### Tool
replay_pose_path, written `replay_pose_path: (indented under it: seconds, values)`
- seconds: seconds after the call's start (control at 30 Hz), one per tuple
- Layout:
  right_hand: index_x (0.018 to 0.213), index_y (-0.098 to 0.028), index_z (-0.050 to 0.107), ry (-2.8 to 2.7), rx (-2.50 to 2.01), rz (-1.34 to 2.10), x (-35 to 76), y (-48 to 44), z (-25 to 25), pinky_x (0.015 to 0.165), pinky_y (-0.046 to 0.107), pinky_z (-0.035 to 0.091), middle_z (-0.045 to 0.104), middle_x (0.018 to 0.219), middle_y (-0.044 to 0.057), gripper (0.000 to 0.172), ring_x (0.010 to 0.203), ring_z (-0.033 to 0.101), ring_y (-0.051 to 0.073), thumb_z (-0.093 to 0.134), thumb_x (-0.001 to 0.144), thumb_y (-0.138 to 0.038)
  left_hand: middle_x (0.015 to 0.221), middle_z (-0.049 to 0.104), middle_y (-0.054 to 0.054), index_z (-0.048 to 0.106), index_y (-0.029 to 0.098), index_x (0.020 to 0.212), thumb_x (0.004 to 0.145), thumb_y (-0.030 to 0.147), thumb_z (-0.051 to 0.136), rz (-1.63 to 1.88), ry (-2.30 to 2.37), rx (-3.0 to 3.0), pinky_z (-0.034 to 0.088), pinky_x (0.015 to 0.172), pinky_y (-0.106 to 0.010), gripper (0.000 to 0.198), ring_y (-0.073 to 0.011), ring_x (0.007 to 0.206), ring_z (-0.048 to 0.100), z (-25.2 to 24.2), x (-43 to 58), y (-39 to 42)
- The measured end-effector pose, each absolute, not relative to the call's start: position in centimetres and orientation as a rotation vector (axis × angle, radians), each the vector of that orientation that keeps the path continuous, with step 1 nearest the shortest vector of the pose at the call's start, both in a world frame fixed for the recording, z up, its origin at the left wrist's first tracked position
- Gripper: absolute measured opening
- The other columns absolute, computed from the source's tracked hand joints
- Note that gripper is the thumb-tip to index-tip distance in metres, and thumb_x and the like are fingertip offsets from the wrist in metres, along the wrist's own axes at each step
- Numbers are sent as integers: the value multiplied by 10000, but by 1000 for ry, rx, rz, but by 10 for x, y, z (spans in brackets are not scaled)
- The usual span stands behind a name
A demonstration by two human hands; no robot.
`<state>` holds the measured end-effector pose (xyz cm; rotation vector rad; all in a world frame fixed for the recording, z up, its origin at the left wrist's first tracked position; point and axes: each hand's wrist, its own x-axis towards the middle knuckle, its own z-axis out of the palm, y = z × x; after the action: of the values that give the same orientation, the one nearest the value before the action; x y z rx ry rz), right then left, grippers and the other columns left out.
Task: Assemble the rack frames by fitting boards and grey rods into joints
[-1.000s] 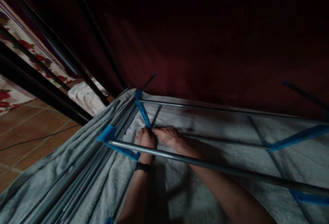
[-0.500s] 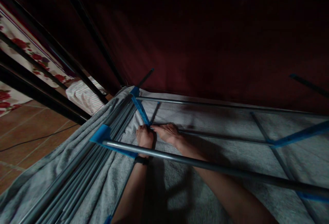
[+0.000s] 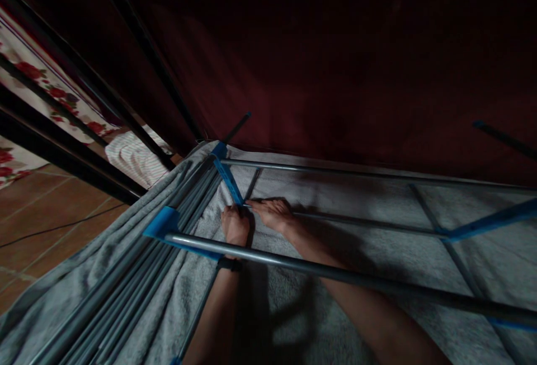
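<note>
A frame of grey metal tubes joined by blue plastic connectors lies over a grey blanket [image 3: 289, 298]. My left hand [image 3: 235, 225], with a dark band at the wrist, is closed beside the lower end of a blue connector [image 3: 230, 183]; its fingertips are hidden. My right hand [image 3: 272, 214] is wrapped over the end of the lower cross tube [image 3: 361, 219], its fingers pointing at that same joint. Between me and both hands, the near cross tube [image 3: 319, 267] passes above my forearms. Its left end sits in another blue connector [image 3: 163, 224].
Several thin grey rods [image 3: 138, 281] lie side by side at the left. A dark red curtain [image 3: 319, 91] hangs behind. Black metal bars [image 3: 62, 147] stand at the left, above a tiled floor [image 3: 46, 219] with a cable. Another blue connector [image 3: 490, 222] is at the right.
Hardly anything differs. My right hand has shifted very slightly upward at the joint, while my left hand stays at the connector.
</note>
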<state>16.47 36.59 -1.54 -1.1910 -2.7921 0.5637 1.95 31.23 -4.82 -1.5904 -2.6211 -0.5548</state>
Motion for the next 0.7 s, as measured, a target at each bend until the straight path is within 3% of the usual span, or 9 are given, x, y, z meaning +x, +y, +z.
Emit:
replay_pose_path:
  seconds: [0.13,0.27,0.7]
  values:
    - [1552,-424,352,-2806,-1164,548,167,364,-12,955,350,473,673,1283,24,485,1084,637,203,291,1073,-382,947,672,-164,694,92,1011,865,134,478,-564,-2613,-1604,480,891,-383,264,-297,962,627,-48,18,313]
    - [1501,-427,441,-2803,-1155,611,170,360,-10,964,347,448,674,1269,20,460,1093,623,207,345,1059,-345,964,672,-166,689,96,997,838,98,476,-574,-2608,-1576,472,917,-385,266,-296,968,624,-49,20,313]
    - [1442,-397,528,-2770,-1186,617,172,357,-11,935,356,437,692,1256,50,443,1089,621,234,300,1062,-388,1045,660,-181,688,95,1016,857,120,482,-468,-2617,-1525,464,908,-418,262,-318,1012,603,-40,32,305]
